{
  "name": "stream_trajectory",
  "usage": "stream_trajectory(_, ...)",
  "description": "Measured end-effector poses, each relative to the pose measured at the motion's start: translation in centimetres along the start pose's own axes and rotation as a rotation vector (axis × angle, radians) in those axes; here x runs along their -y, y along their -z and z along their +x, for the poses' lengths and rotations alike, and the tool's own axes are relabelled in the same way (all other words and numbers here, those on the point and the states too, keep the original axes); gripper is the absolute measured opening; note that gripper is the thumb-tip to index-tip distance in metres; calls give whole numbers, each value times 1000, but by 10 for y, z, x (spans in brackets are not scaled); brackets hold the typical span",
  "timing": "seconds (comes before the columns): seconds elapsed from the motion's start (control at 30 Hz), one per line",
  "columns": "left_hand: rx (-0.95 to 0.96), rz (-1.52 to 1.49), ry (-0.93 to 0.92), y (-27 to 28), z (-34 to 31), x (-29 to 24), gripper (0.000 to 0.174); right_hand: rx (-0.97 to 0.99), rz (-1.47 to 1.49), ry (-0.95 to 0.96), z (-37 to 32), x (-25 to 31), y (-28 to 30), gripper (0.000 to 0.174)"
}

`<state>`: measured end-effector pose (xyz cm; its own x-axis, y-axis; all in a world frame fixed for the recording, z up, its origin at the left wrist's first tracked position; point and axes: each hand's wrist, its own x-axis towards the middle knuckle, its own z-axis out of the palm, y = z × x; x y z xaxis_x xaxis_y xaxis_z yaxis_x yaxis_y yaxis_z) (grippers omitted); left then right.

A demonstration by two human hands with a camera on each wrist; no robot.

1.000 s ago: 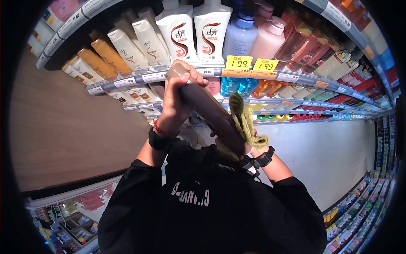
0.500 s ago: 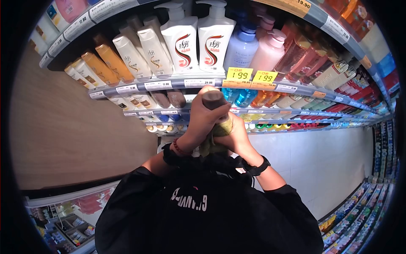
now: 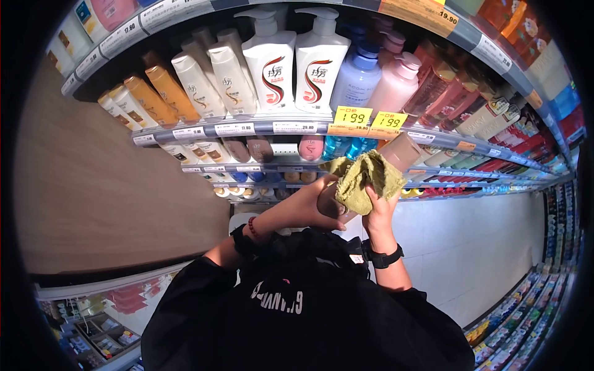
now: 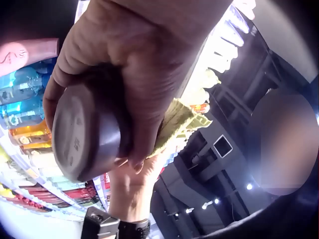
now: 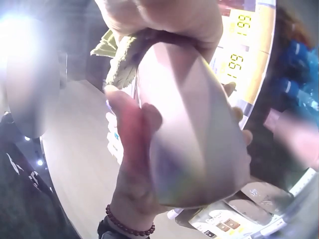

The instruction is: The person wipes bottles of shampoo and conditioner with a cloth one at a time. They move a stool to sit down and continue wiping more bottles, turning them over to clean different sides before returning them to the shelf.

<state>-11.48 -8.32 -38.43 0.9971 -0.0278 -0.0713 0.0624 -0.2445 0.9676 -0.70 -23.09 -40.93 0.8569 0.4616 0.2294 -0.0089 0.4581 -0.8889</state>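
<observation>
yellow signs (image 3: 352, 116) w/ "1 99" & upper orange tag (image 3: 417, 12) w/ "19.90".

Both arms (image 3: 396, 279) reach forward, left grip (image 3: 310, 205) and right grip (image 3: 380, 213) curled close together.

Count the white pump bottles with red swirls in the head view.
2, side by side: the left white bottle and the right white bottle, beside a blue bottle. Others may hide behind.

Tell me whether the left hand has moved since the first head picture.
Yes, downward in the head view: the left hand overlapped the price strip under the white pump bottles; now it lies below that strip.
</observation>
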Motion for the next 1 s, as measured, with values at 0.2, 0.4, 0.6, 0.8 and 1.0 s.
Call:
stream_trajectory(0.2, 209, -106, 74, -3, -17, 18, 63, -114, -9, 21, 32, 57, 0, 37)
stream_trajectory(0.4, 35, -33, -15, -2, -17, 2, 55, -119, -87, 43, 36, 53, -8, 33)
stream_trajectory(0.6, -148, -101, -154, -1, -8, 10, 47, 152, -30, -243, -13, 22, -35, 52)
stream_trajectory(0.8, -174, -28, -7, -16, -12, 16, 45, 140, 84, -477, -18, 16, -19, 46)
stream_trajectory(1.0, -321, -121, 178, 7, -39, 4, 33, 240, -185, -270, -11, 12, -2, 43)
